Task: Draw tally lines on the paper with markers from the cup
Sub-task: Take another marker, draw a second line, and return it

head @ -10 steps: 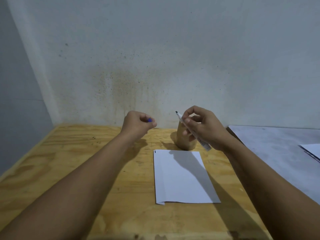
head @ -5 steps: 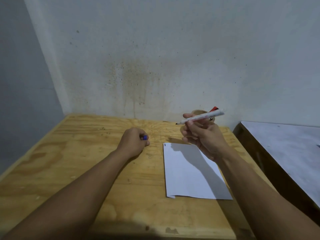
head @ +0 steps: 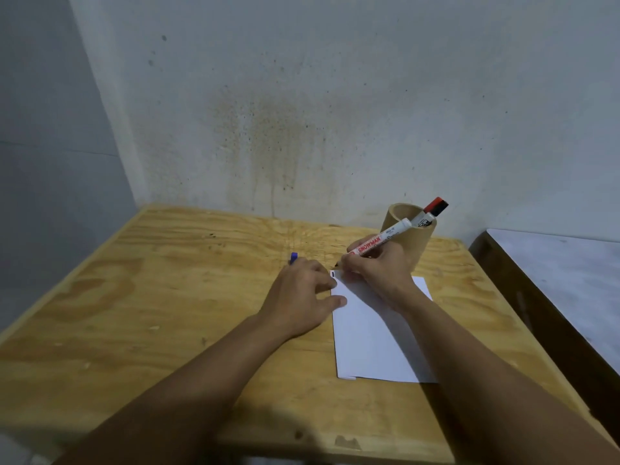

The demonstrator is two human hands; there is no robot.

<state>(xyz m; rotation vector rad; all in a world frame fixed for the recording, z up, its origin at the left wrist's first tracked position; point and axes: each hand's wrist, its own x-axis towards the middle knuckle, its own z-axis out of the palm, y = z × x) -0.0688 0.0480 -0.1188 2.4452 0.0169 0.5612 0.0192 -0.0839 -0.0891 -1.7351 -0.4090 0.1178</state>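
Note:
A white sheet of paper lies on the wooden table, with one short dark tally line at its top left corner. My right hand holds a white uncapped marker, its tip down at that corner beside the line. My left hand rests on the paper's left edge, thumb on the sheet, and grips a blue marker cap that sticks out above the fingers. A tan cylindrical cup stands behind my right hand with a red-capped marker in it.
The table sits in a corner, with stained walls behind and to the left. A grey table stands to the right, separated by a dark gap. The wooden table's front edge is chipped.
My right hand came down from the air and brought the marker tip to the paper's top left corner. My left hand moved right onto the paper's edge. The camera tilted downward.

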